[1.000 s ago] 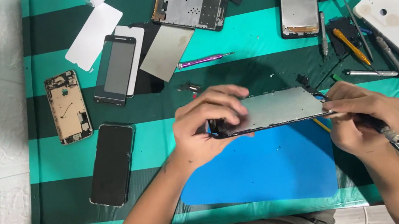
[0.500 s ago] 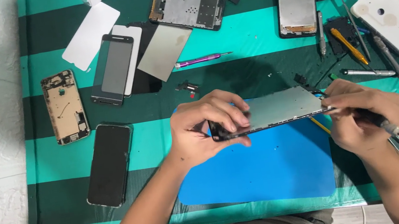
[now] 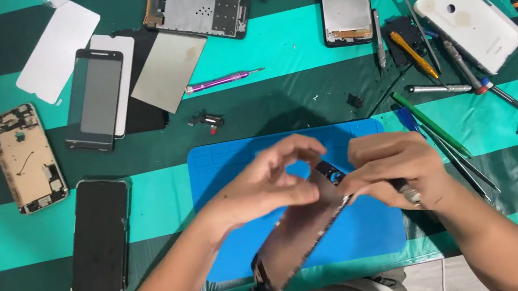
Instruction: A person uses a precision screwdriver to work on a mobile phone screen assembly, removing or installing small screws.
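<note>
We hold the phone screen panel (image 3: 298, 233) tilted above the blue work mat (image 3: 372, 232). Our left hand (image 3: 265, 183) pinches its upper edge with closed fingers. Our right hand (image 3: 389, 169) grips the same end, fingers also curled around a metal-tipped tool (image 3: 410, 194).

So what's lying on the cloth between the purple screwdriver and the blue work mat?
In the head view, a small black part with a red tip lies between the purple screwdriver and the blue work mat.
</note>
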